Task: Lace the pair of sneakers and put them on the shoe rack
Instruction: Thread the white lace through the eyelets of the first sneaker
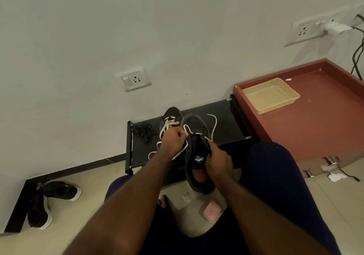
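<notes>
A dark grey sneaker point(194, 128) lies toe-away over the front of the low black shoe rack point(222, 124). My right hand point(217, 161) grips its tongue and side at the opening. My left hand point(173, 140) pinches the white lace point(213, 125) near the upper eyelets; one loose end trails onto the rack. The second dark sneaker point(171, 116), with white lace crossed through its eyelets, stands on the rack just left of the first, partly behind my left hand.
A tangle of black laces point(143, 131) lies on the rack's left. A black-and-white pair of shoes point(49, 199) sits on the floor at left. A red-brown platform point(315, 112) with a beige tray point(270, 95) stands right. A pink case point(211, 212) lies between my knees.
</notes>
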Demonstrator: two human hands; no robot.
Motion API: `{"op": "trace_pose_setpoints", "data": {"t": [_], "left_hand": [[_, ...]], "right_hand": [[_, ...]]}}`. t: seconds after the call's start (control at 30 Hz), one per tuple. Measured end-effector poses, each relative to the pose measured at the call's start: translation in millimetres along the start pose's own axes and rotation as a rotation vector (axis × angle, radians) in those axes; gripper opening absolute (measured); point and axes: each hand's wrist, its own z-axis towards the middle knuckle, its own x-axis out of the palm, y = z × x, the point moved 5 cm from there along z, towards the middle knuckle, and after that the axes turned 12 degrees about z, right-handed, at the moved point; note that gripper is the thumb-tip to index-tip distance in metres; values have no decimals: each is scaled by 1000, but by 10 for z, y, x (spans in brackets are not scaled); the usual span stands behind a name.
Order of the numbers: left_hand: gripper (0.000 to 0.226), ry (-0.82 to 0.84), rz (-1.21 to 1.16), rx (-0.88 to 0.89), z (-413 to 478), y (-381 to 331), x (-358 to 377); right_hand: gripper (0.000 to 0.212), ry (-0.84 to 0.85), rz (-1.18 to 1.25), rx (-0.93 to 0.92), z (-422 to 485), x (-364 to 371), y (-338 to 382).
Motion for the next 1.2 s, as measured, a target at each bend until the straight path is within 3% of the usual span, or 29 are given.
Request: {"op": "trace_pose_setpoints", "data": {"t": [0.13, 0.2, 0.3, 0.37, 0.43, 0.53, 0.7, 0.8, 1.1, 1.2], "left_hand": [[20, 14, 38, -25, 18, -60, 92], [23, 57, -61, -99, 54, -56, 123], [23, 63, -684, -352, 141, -53, 72], [17, 81, -856, -429, 186, -48, 30], [15, 93, -711, -377, 217, 0, 7], [21, 111, -230, -245, 239, 143, 78], [7, 165, 63, -130, 173, 120, 200], [21, 186, 263, -51, 155, 17, 267], [23, 177, 539, -46, 158, -81, 371], [26, 175, 456, -81, 200, -61, 376]], "right_hand": [[50, 7, -23, 41, 78, 0, -85], [47, 38, -4, 58, 98, 18, -117], [51, 90, -13, 65, 94, 95, -150], [56, 108, -24, 76, 90, 152, -177], [56, 118, 2, 101, 97, 196, -202], [55, 115, 19, 135, 115, 220, -197], [45, 88, 81, 173, 138, 229, -198], [38, 102, 111, 209, 128, 222, -213], [35, 168, 65, 187, 153, 188, -231], [36, 184, 28, 188, 158, 162, -233]]}}
